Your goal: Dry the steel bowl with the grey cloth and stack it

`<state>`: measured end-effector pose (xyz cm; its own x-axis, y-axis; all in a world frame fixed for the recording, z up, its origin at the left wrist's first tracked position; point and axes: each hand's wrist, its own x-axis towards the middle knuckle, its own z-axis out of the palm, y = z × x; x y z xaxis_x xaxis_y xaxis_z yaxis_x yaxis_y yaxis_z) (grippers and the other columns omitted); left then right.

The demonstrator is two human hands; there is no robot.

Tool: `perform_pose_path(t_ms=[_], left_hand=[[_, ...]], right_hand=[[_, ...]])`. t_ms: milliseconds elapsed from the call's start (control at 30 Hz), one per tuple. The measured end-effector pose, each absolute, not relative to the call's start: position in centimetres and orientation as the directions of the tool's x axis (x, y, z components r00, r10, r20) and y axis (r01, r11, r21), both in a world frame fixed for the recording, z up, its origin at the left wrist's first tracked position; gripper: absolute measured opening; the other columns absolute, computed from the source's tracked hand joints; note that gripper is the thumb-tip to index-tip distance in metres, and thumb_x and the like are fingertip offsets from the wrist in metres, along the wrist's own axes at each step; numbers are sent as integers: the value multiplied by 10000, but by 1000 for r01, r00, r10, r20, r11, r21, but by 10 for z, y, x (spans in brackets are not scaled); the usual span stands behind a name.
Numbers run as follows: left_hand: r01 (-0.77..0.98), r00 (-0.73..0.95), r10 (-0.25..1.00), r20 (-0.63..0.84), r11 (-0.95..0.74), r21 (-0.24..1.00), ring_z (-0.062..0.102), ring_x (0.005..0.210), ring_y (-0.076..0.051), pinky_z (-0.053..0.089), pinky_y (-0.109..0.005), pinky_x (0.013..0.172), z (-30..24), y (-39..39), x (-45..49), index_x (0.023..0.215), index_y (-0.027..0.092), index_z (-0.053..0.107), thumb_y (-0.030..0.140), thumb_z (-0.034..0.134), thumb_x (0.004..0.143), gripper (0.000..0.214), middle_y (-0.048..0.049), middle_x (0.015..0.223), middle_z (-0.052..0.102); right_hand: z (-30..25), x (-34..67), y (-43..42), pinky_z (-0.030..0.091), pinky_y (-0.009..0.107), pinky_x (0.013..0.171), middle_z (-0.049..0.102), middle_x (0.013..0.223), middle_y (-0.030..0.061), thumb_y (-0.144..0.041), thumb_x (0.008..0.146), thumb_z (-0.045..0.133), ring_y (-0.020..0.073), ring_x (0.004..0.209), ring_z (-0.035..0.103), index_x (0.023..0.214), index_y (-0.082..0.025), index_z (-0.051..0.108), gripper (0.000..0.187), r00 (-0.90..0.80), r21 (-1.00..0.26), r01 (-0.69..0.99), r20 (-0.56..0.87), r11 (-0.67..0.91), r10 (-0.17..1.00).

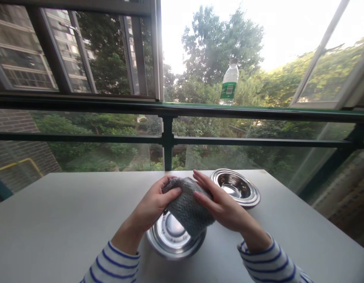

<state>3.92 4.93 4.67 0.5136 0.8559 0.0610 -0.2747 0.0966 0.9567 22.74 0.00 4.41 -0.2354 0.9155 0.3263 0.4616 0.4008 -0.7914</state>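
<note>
A grey textured cloth (189, 208) is bunched between my two hands, over a shiny metal bowl (172, 251). My left hand (154, 200) pinches the cloth's left side, its thumb on top and its fingers behind. My right hand (221, 200) grips the cloth from the right, with the thumb on the near side and the fingers stretched along the far edge. The cloth hides the bowl's upper right part. Whether the left fingers also touch the bowl's rim, I cannot tell.
On the white table (81, 220), more metal bowls (252, 196), apparently nested, stand at the back right. A dark green railing (111, 106) runs behind the table. A plastic bottle with a green label (228, 90) stands upright above the railing, before the open window.
</note>
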Motion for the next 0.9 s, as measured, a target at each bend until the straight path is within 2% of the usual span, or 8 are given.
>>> perform_pose_path(t_ms=[133, 233, 367, 467, 567, 633, 800, 900], left_hand=[[-233, 503, 860, 82, 44, 971, 592, 754, -144, 448, -268, 732, 48, 50, 41, 888, 145, 609, 242, 647, 716, 201, -40, 839, 671], [-150, 395, 913, 97, -39, 988, 594, 820, -171, 442, -281, 760, 51, 52, 35, 939, 136, 604, 293, 644, 712, 279, -64, 895, 668], [173, 89, 980, 181, -194, 966, 573, 899, -216, 415, -302, 806, 40, 55, 10, 946, 131, 619, 411, 628, 693, 377, -98, 971, 647], [365, -21, 989, 145, -128, 922, 587, 797, -223, 426, -305, 742, 17, 48, -13, 884, 139, 640, 482, 609, 673, 404, -93, 870, 658], [352, 23, 997, -80, 67, 934, 574, 598, -180, 423, -246, 503, -2, 32, -20, 928, 119, 626, 497, 621, 649, 469, -62, 717, 636], [295, 124, 971, -206, 162, 942, 545, 529, -158, 379, -211, 392, -8, 20, -15, 935, 120, 620, 497, 576, 693, 450, -32, 617, 593], [121, 202, 935, -291, 271, 955, 561, 518, -141, 409, -205, 358, -10, 6, 1, 1215, 161, 476, 395, 554, 747, 529, -42, 763, 620], [18, 193, 927, -321, 324, 946, 584, 524, -147, 453, -230, 395, -13, 3, 0, 1303, 220, 378, 366, 548, 764, 584, -42, 825, 641]], right_hand=[[42, 215, 7, 352, 348, 974, 535, 1229, 73, -268, 861, 465, 199, 1119, 494, 1254, -181, 449, 402, -267, -840, 356, 330, 410, 906], [44, 214, 7, 434, 303, 856, 616, 1083, 56, -239, 846, 472, 183, 985, 568, 1163, -168, 523, 330, -216, -868, 301, 341, 395, 915], [45, 224, 6, 474, 286, 721, 647, 958, 51, -269, 833, 474, 186, 865, 600, 1119, -165, 538, 311, -78, -866, 363, 340, 344, 937], [43, 232, 2, 481, 277, 671, 649, 925, 51, -275, 822, 484, 187, 817, 604, 1079, -173, 555, 286, 20, -795, 493, 417, 354, 909], [40, 236, -8, 487, 260, 604, 658, 882, 43, -250, 824, 483, 173, 723, 614, 1064, -195, 558, 258, 68, -652, 680, 511, 336, 857], [37, 236, -18, 502, 277, 620, 661, 902, 55, -219, 832, 471, 179, 725, 624, 1085, -196, 544, 264, 4, -514, 786, 561, 345, 828], [21, 233, -39, 471, 385, 840, 580, 1157, 133, -139, 831, 457, 242, 1022, 562, 1099, -157, 544, 282, -318, -43, 885, 673, 464, 668], [7, 230, -45, 475, 399, 829, 568, 1179, 133, -116, 824, 460, 251, 1044, 548, 1100, -169, 561, 298, -385, 100, 900, 639, 424, 666]])
